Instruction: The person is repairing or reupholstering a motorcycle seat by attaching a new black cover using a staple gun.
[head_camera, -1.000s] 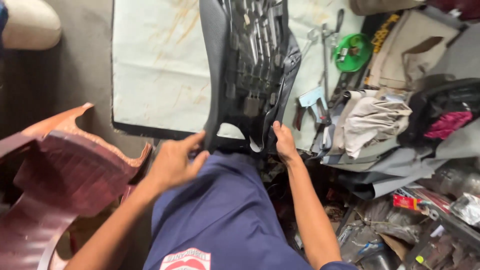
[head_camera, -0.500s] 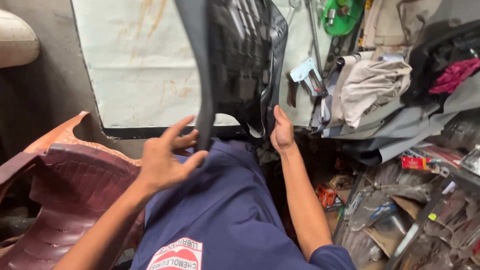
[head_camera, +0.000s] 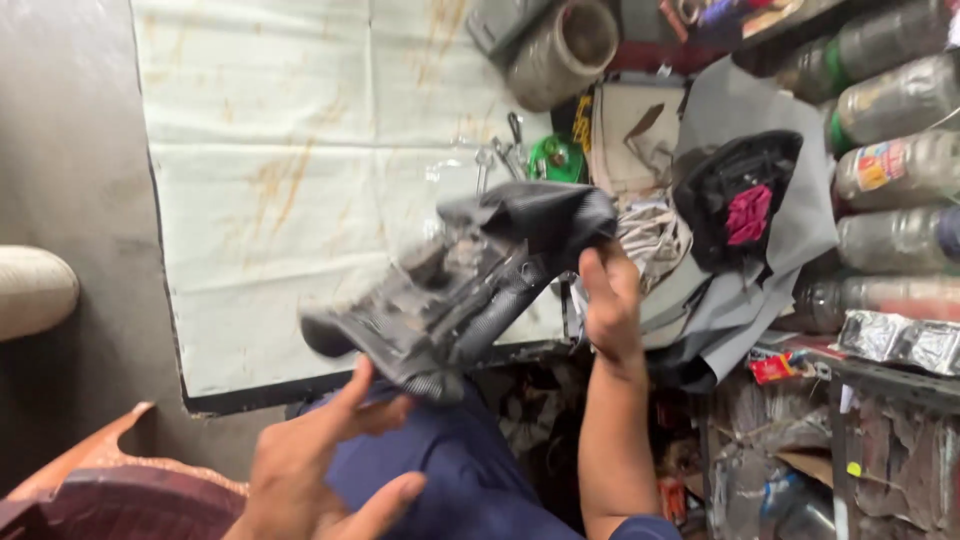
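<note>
Black plastic grille panel (head_camera: 470, 285): held in the air at the centre of the scene, tilted, its upper end to the right and its lower end to the left. The panel is blurred, so the ribbing and fine detail cannot be made out.

Right hand (head_camera: 610, 305): grip clenched on the panel's upper right end, fingers wrapped around the edge, forearm rising from the near edge of the view.

Left hand (head_camera: 320, 470): grip released, palm turned up and fingers spread, just below the panel's lower left end. One fingertip is close to the underside of the panel; whether it touches cannot be told.

Surroundings: a stained white sheet (head_camera: 300, 170) with a dark border lies on the floor beyond the panel. The person's dark blue trouser leg (head_camera: 450, 470) is below the panel. A reddish-brown plastic chair (head_camera: 110, 490) stands at the near left. At the right lie a grey sheet of material (head_camera: 790, 220), a black piece with a pink patch (head_camera: 740, 200), a green round object (head_camera: 555, 160) and a row of plastic bottles (head_camera: 890, 170). A cylindrical can (head_camera: 570, 50) lies at the far centre.
</note>
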